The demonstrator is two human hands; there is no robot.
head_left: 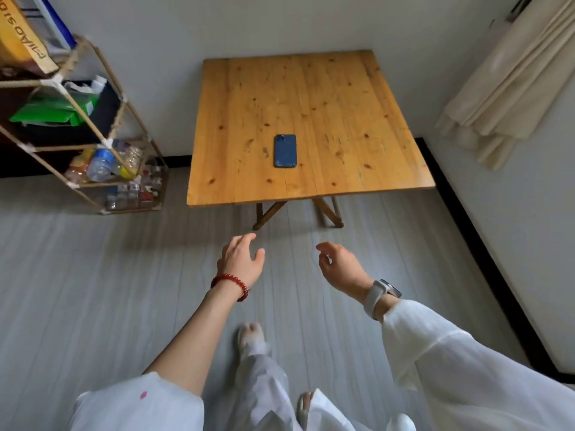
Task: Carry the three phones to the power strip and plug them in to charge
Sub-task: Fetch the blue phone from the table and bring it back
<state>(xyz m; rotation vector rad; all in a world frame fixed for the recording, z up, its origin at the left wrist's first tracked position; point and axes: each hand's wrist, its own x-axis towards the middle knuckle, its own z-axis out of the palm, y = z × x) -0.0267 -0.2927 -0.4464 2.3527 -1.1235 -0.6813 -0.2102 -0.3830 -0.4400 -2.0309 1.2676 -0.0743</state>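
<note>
One blue phone (285, 150) lies face down near the front middle of a square wooden table (357, 119). No other phone and no power strip show in this view. My left hand (241, 259), with a red bead bracelet on the wrist, hangs in the air in front of the table with fingers apart and nothing in it. My right hand (339, 269), with a white watch on the wrist, is beside it, also empty with loosely curled fingers. Both hands are well short of the table's front edge.
A bamboo shelf rack (102, 144) with bottles, jars and green packets stands left of the table. A beige curtain (504, 88) hangs at the right wall. Grey plank floor (93, 290) lies between me and the table; my feet show below.
</note>
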